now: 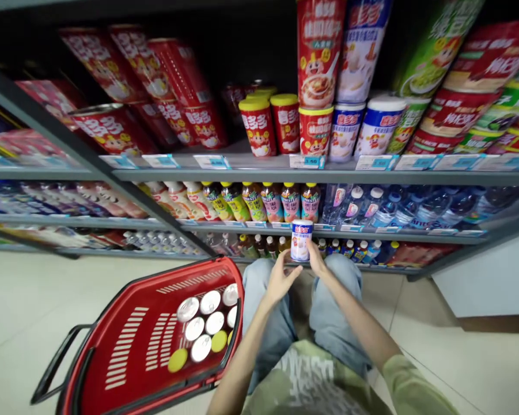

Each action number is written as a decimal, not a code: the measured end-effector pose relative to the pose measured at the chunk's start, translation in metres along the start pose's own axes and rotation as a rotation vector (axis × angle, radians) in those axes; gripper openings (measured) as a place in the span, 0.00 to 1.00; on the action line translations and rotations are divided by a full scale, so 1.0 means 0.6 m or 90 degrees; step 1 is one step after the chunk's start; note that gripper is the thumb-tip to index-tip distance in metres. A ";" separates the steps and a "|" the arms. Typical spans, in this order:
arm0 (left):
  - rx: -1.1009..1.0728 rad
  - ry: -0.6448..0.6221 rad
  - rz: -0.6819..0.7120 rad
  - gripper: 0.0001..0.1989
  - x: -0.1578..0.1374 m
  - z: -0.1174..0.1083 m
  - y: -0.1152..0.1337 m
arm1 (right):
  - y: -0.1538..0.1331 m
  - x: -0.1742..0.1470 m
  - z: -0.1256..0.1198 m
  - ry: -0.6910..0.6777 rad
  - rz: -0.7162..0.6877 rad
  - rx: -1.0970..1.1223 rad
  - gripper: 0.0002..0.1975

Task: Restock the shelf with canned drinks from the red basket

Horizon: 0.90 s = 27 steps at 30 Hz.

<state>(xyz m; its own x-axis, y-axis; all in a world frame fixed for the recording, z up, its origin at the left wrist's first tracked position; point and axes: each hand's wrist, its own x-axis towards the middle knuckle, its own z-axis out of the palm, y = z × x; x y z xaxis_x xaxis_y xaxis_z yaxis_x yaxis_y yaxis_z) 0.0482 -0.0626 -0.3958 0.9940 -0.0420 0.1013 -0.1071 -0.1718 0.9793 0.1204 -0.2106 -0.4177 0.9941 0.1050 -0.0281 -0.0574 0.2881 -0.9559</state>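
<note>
A white-and-blue can with red lettering is held upright in front of my knees. My right hand grips its right side, with some fingers hidden behind it. My left hand is at the can's lower left, thumb and fingers apart in a curve; its fingertips are close to the can, and I cannot tell whether they touch it. To the left, a red shopping basket stands on the floor. Inside it are several cans with silver tops and others with yellow lids.
Above, a shelf carries red cans, white-and-blue cans and stacked multipacks. Bottles line the lower shelves. The basket's black handle sticks out at left. A white panel stands at right.
</note>
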 end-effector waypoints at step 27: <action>-0.411 0.257 -0.119 0.38 -0.052 0.066 -0.102 | 0.007 -0.106 0.002 0.052 -0.087 -0.351 0.36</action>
<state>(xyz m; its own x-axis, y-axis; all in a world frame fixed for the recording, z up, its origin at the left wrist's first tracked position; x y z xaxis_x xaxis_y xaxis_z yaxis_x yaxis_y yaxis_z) 0.0226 -0.0895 -0.4660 0.9393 0.3133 -0.1400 -0.0257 0.4712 0.8817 0.0568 -0.2148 -0.4195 0.9942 0.0210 0.1051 0.1070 -0.2469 -0.9631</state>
